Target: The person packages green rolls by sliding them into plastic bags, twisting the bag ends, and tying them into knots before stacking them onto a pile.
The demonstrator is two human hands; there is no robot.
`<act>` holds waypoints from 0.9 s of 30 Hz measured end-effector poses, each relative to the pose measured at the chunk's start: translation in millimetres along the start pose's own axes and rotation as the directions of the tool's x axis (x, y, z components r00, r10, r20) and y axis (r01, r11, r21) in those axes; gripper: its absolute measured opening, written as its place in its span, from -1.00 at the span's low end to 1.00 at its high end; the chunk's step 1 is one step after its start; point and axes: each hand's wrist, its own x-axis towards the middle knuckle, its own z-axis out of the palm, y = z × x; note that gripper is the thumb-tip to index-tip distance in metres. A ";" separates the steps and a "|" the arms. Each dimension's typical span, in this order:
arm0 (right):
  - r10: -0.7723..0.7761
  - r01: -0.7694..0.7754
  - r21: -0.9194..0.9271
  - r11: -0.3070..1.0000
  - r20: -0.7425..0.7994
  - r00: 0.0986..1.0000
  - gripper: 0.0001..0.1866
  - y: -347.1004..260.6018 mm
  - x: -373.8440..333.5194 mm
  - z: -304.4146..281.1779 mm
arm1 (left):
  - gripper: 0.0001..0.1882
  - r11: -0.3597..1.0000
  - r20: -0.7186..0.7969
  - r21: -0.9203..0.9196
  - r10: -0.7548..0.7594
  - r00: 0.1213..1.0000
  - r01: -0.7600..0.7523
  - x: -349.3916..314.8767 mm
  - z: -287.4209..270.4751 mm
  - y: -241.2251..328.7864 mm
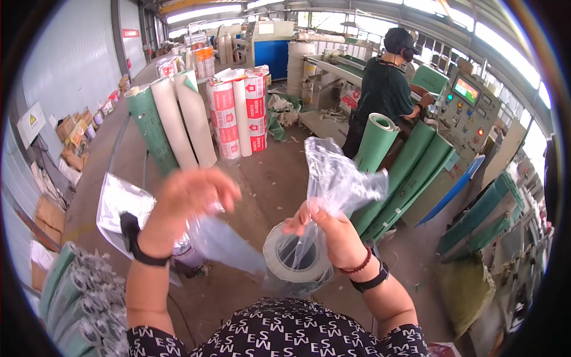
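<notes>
Concrete floor (256, 190) littered with scraps ran through a long workshop. Above it, the hands were apart: the right hand (330, 229) pinched a bunched, clear plastic film (342, 172); the left hand (193, 193) was raised, fingers loosely curled, too blurred to tell whether it gripped anything. Between and below them was a white, ring-ended roll (275, 259). Film seemed to surround it, so covering looked partly done; the upper end was loose, apparently not yet tucked or closed. Farther out, tall green rolls (395, 178) leaned at right, and a co-worker in dark clothing (377, 95) stood beside a grey control panel (476, 113). The white roll's lower body was hidden, and the film's edges were hard to trace.
</notes>
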 end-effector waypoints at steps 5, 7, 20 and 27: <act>0.025 -0.017 -0.116 0.993 0.065 0.998 -0.69 -12.5 13.1 12.8 | -0.13 0.856 0.580 -0.265 -0.227 0.782 0.445 -44.3 82.3 -40.1; -0.186 0.337 -0.587 0.736 0.304 0.934 -0.74 -10.0 15.4 -1.1 | -0.10 0.701 0.607 -0.427 -0.246 0.755 0.571 -44.2 93.5 -52.9; -0.254 0.669 -0.696 0.262 0.619 0.743 -0.77 -7.8 -79.6 49.1 | -0.43 -0.182 0.706 -0.703 -0.298 0.643 0.687 -31.0 121.7 -84.7; -0.211 0.408 -0.912 0.033 0.393 0.895 -0.86 31.2 -110.1 5.1 | -0.76 0.688 0.655 0.391 -0.675 0.340 0.611 39.3 88.1 -78.6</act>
